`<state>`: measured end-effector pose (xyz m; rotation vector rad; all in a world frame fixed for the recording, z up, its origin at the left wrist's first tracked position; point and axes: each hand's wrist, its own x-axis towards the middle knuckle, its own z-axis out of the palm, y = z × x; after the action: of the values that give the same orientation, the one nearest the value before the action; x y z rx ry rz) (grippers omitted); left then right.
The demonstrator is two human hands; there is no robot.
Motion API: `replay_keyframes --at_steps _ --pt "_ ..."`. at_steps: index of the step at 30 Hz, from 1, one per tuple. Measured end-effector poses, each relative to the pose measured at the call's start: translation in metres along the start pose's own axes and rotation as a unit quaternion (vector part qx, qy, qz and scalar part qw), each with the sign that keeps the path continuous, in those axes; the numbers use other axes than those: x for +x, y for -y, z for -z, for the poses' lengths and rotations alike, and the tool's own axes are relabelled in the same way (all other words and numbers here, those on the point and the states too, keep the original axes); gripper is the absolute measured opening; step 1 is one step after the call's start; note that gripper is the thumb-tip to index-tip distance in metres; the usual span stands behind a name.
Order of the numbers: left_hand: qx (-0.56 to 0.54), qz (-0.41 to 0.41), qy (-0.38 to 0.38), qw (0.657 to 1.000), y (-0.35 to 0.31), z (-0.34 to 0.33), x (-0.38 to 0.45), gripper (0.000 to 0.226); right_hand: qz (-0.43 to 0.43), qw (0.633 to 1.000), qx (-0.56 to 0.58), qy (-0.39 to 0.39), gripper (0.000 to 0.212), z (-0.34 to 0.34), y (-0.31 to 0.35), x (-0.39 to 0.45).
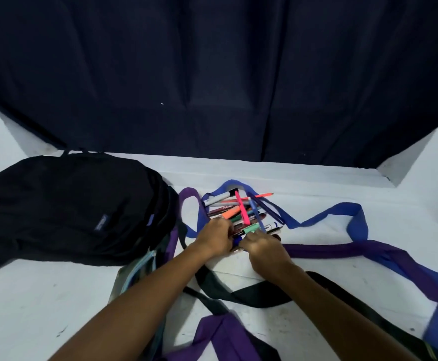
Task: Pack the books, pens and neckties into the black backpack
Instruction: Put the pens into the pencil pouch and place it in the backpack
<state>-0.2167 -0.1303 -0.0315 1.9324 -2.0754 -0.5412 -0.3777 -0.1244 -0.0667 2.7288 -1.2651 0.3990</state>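
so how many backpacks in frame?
1. The black backpack lies flat at the table's left, beside the pen pile that both hands are gathering.

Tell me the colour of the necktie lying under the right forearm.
Black, or very dark, necktie; seen in the head view, the only one.

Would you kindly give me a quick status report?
Both hands, left and right, gathering the pen pile. Black backpack apparently closed. Neckties tangled around pens.

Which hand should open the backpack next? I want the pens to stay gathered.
Left, probably: the left hand lies nearer the black backpack on that side, so the right hand can keep the pens.
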Motion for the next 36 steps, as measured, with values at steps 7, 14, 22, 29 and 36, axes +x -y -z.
replay_keyframes --at_steps 7,14,22,29,36 --pt "-0.031 0.027 0.056 0.998 0.006 0.004 0.013 0.018 0.053 0.997 -0.045 0.02 0.028 -0.001 -0.004 -0.003" --pt "-0.022 0.069 0.135 0.988 0.014 0.027 0.008 0.023 -0.027 0.968 0.235 0.085 0.011 0.036 -0.002 -0.013" --pt "-0.184 0.084 0.045 0.978 0.013 0.031 0.005 0.011 -0.213 0.794 0.515 -0.242 0.027 0.07 -0.036 0.005" --pt "-0.123 0.062 0.012 0.99 0.002 -0.005 0.017 0.016 -0.149 0.961 0.215 0.087 0.016 0.022 -0.078 0.017" --pt "-0.079 0.048 0.033 0.995 -0.001 -0.014 0.029 0.037 -0.115 0.961 0.136 0.213 0.006 0.023 -0.052 0.037"
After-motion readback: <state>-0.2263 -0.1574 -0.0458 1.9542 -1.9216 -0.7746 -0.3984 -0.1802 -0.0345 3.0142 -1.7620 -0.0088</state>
